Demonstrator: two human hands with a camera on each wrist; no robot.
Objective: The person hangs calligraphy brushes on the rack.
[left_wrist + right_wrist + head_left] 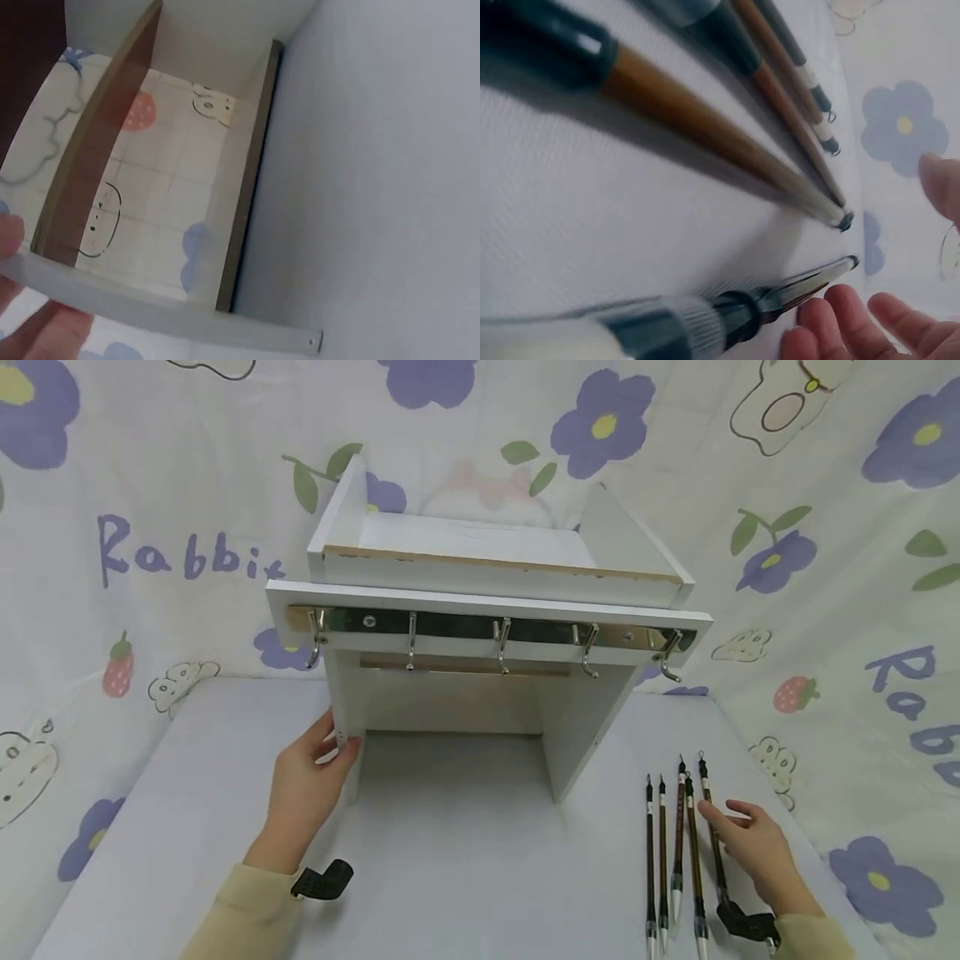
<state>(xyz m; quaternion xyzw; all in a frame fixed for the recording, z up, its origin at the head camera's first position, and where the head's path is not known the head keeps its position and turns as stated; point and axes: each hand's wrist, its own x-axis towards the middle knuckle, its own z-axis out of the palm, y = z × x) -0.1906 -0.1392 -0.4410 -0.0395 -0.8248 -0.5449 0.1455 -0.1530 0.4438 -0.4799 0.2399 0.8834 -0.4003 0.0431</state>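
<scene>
A white shelf rack [480, 595] stands on the table, with a metal strip of several hooks [502, 647] along its front. My left hand [307, 789] grips the front edge of its left side panel [347, 693], thumb on one face and fingers on the other; the left wrist view shows those fingers [56, 334] at the panel edge. On the right lie several calligraphy brushes side by side, tips toward me. Over the outermost brush [716, 852] hovers my right hand [753, 852], thumb and fingers apart. In the right wrist view that brush [652, 330] passes beside the fingers, which are not closed round it.
The other brushes [693, 860] lie just left of my right hand, hanging loops pointing away. A patterned cloth [187, 485] with flowers and rabbits hangs behind and beside the white table [465, 877]. Each wrist carries a black camera mount [324, 881].
</scene>
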